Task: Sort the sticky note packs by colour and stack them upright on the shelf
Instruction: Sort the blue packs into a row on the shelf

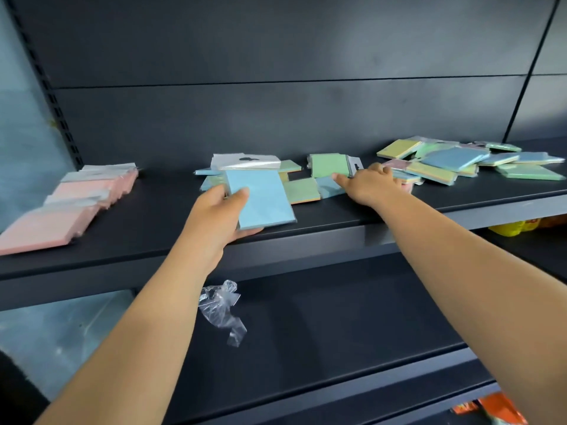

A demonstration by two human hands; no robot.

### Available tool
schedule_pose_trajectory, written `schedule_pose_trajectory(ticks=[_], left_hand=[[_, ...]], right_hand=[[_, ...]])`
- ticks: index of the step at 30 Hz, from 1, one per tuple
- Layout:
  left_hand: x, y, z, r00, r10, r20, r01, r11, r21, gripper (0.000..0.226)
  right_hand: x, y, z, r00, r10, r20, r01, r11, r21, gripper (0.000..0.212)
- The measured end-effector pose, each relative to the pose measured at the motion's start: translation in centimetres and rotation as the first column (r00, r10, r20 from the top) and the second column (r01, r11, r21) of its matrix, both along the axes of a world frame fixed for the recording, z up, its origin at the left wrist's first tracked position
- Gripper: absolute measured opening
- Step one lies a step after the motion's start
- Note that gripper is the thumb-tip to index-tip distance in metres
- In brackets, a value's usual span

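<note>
- Shelf [153, 240]: a dark metal board runs across your view, with a dark back panel [276, 56] behind it and a second shelf board [337, 317] below.
- Mixed pile [454, 162]: at the right end of the shelf lie loose packs in blue, green, yellow and pink, flat and overlapping, none upright.
- Pink row [70, 197]: at the left end of the shelf, pink packs sit in one overlapping row, leaning back, well apart from the other packs.
- Middle group [302, 188]: between the two hands lie a few green and blue packs, flat on the shelf.
- Blue pack [260, 197]: your left hand [221, 216] holds it just above the shelf's front edge, thumb across the face, fingers beneath. The hanger tab points to the back panel.
- Right hand [372, 185]: it reaches over the shelf between the middle group and the mixed pile. One straight finger touches a green pack [329, 165]; the other fingers are hidden, so you cannot tell whether they grip anything.
- Plastic wrap [222, 311]: a crumpled clear piece lies on the lower board, below your left forearm.
</note>
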State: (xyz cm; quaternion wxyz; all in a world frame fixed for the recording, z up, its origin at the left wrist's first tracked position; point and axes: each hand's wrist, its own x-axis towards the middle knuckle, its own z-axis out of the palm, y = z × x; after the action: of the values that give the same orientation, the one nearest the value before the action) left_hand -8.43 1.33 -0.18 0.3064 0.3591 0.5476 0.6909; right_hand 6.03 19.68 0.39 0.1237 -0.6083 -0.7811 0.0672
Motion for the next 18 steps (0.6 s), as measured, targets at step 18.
schedule_pose_trajectory(ticks=[18], left_hand=[[-1.3, 0.2, -0.6, 0.992, -0.015, 0.124, 0.006, 0.998, 0.070, 0.016]], right_hand=[[1.4, 0.9, -0.4, 0.494, 0.004, -0.869, 0.021, 1.000, 0.016, 0.028]])
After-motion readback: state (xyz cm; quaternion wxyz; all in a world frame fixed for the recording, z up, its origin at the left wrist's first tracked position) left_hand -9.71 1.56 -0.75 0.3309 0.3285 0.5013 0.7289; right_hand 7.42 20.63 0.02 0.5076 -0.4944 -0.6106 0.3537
